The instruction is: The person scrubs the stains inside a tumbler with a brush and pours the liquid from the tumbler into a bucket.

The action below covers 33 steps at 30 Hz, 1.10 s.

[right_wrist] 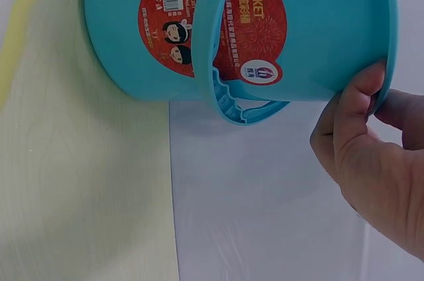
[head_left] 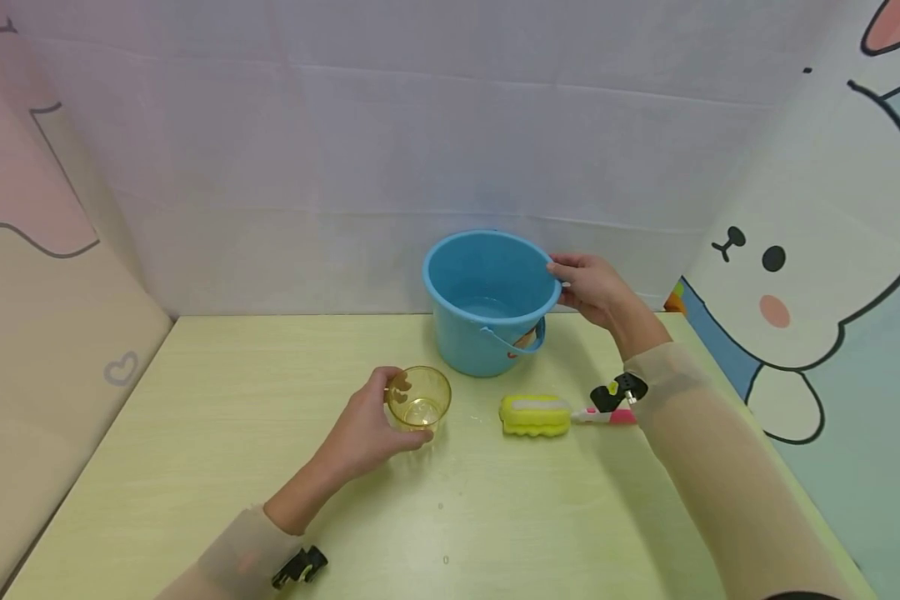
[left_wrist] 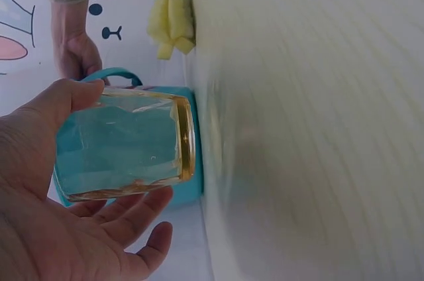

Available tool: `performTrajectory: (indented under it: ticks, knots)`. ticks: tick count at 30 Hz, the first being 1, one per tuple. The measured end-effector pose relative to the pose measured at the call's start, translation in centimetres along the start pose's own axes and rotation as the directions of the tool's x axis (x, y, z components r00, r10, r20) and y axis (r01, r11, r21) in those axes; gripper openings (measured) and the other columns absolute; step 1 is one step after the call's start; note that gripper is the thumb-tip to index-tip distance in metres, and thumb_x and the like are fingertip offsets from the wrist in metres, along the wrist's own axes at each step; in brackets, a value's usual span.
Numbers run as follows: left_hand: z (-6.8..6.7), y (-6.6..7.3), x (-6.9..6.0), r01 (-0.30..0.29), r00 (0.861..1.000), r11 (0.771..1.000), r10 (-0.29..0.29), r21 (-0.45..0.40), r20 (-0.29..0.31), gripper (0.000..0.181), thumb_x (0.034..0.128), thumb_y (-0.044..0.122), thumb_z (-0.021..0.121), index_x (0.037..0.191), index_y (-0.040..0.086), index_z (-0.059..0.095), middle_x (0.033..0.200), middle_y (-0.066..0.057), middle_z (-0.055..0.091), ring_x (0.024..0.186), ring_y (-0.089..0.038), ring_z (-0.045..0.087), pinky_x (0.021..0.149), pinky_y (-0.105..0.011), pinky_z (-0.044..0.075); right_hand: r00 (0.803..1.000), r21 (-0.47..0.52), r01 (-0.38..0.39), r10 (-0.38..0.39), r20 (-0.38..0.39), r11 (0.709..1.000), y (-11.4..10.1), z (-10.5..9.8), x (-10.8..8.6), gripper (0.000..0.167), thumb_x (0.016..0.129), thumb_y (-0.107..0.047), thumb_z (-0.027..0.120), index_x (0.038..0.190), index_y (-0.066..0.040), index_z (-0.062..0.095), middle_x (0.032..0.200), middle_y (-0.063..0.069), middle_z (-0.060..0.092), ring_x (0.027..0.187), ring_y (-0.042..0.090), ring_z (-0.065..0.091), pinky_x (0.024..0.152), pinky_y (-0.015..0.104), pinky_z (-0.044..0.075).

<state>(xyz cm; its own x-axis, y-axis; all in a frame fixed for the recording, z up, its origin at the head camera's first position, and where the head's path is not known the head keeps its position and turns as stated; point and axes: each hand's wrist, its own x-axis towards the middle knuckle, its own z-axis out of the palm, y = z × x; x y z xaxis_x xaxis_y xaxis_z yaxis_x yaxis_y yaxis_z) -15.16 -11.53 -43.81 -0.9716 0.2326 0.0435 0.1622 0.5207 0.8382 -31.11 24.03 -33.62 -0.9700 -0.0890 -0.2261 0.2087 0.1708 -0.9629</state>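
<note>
A blue plastic bucket (head_left: 465, 342) stands at the back of the table, its handle hanging down over the front right side. My right hand (head_left: 588, 287) pinches the bucket's rim at the right, thumb on one side of the wall and fingers on the other in the right wrist view. In my left hand (head_left: 371, 425) is an amber, see-through glass cup (left_wrist: 126, 145), gripped between thumb and fingers in front of the bucket. A red label (right_wrist: 255, 29) shows on the bucket's side. Some clear liquid seems to lie in the bucket's bottom.
A yellow sponge brush (head_left: 536, 416) with a pink and white handle lies right of the cup, partly under the right wrist. Small water drops dot the pale table (head_left: 270, 375). A white cloth wall (head_left: 307, 167) rises behind, and a rabbit-print panel (head_left: 810, 275) borders the right.
</note>
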Motion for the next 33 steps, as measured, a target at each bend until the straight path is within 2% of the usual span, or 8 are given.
performTrajectory:
  ticks: [7,33]
  knots:
    - [0.41,-0.31,-0.16,-0.002,1.000,1.000,0.002,0.025,0.006,0.092,0.0721,0.027,0.099,0.144,0.003,0.047,0.134,-0.010,0.063,0.119,-0.029,0.061,0.100,-0.046,0.053,1.000,-0.006,0.007,-0.007,0.006,1.000,-0.03,-0.01,-0.14,0.055,0.114,-0.021,0.050,0.164,-0.002,0.035,0.158,0.019,0.046,0.131,0.035,0.056,0.081,0.023,0.058]
    - [0.95,-0.64,-0.45,0.028,0.999,0.999,-0.029,0.041,0.018,0.091,0.0718,0.033,0.100,0.143,0.004,0.050,0.133,-0.009,0.063,0.118,-0.029,0.059,0.098,-0.046,0.053,1.000,0.000,-0.008,0.008,0.013,1.000,-0.17,0.06,-0.17,0.056,0.114,-0.022,0.051,0.164,-0.002,0.035,0.160,0.019,0.045,0.126,0.031,0.060,0.081,0.024,0.058]
